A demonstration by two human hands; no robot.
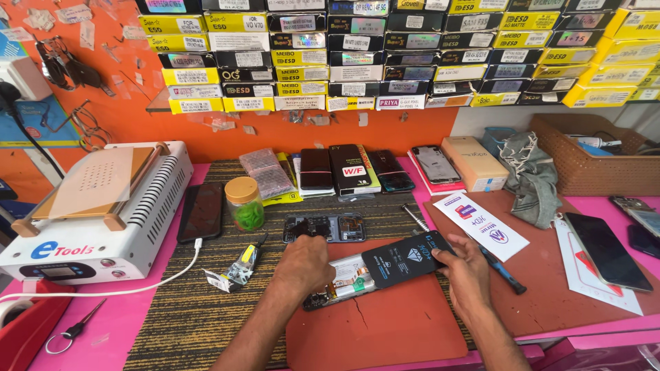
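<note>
From the head camera: left hand (304, 264) presses down on the opened phone (342, 279) lying on the rust-red mat (385, 330), fingers curled over its upper edge. Right hand (466, 269) pinches the dark screen panel (407, 258) by its right edge, tilted over the phone. Another opened phone body (324, 227) lies just behind, a green-filled jar (245, 204) to the left.
</note>
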